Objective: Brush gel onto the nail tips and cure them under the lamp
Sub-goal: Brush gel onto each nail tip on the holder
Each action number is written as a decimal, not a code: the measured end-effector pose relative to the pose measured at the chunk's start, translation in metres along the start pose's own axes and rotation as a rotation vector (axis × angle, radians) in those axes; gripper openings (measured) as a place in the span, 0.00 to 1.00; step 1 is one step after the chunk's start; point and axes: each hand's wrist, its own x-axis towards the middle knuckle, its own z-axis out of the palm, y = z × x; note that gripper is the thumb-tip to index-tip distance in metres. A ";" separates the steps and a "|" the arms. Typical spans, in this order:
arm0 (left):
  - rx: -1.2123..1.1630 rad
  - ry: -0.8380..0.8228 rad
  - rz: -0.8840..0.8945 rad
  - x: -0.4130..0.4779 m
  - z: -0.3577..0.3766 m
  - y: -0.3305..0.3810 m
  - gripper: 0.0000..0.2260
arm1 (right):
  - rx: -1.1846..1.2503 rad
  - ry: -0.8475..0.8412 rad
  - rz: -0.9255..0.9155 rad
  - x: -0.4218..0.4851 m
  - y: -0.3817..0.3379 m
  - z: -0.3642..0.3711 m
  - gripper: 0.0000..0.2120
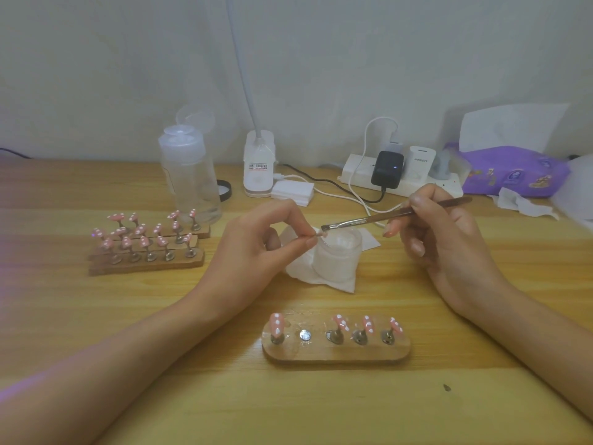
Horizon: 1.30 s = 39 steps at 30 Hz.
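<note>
Nearest of all, the left forearm [112, 348] and right forearm [529, 326] lie over the tabletop [240, 412], and the hands meet above an open jar [337, 255]. On the left hand [256, 242], thumb and forefinger are pressed together on a small nail tip [322, 234], held just over the jar's rim; the other fingers curl loosely under. The right hand [449, 232] pinches a brush [362, 221] by its handle, pen-fashion, and the bristles touch or all but touch the tip. The step in hand looks like the brushing itself, one tip at a time.

The jar stands on a crumpled tissue [324, 281]. Nearer the person, a wooden stand [337, 356] carries four pink dotted tips and one bare metal spot [305, 335], probably the held tip's place. Three fuller stands [147, 266] sit well to the left, near a clear bottle [189, 175].

The next move, I judge, calls for a thin, even stroke with the pinch kept clear of the wet face, then curing. A white clip lamp [258, 168] stands by the wall; whether it is the curing lamp I cannot tell.
</note>
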 end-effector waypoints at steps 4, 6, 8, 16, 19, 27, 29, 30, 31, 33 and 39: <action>0.004 -0.002 -0.002 0.000 0.000 -0.001 0.05 | -0.019 0.042 0.028 0.001 0.003 -0.001 0.17; 0.004 -0.003 0.003 0.000 0.000 -0.001 0.05 | 0.010 0.048 0.021 0.000 0.002 -0.002 0.18; 0.005 -0.004 0.011 0.001 0.000 -0.001 0.05 | 0.015 0.009 -0.007 0.000 0.000 -0.001 0.15; 0.018 0.003 0.034 0.000 0.000 -0.001 0.05 | 0.015 0.020 -0.020 0.000 0.000 -0.001 0.16; 0.017 0.003 0.043 0.000 0.001 -0.002 0.05 | -0.027 -0.008 -0.020 -0.001 0.000 0.001 0.14; -0.001 0.001 0.043 0.000 0.001 -0.001 0.05 | -0.041 -0.002 -0.032 -0.002 -0.001 0.001 0.14; 0.002 0.001 0.045 0.000 0.001 -0.001 0.05 | -0.061 0.037 -0.013 -0.002 0.000 0.001 0.16; 0.004 0.000 0.047 0.000 0.001 -0.001 0.05 | -0.056 0.055 -0.006 -0.002 0.001 0.000 0.17; 0.005 -0.001 0.048 0.000 0.001 -0.001 0.05 | -0.045 0.062 -0.007 -0.001 0.001 0.000 0.17; 0.008 -0.004 0.051 0.000 0.001 -0.001 0.05 | -0.016 0.041 -0.031 -0.002 0.000 -0.001 0.16; 0.006 -0.005 0.049 0.000 0.001 -0.001 0.05 | -0.077 0.041 -0.021 -0.001 0.001 0.001 0.14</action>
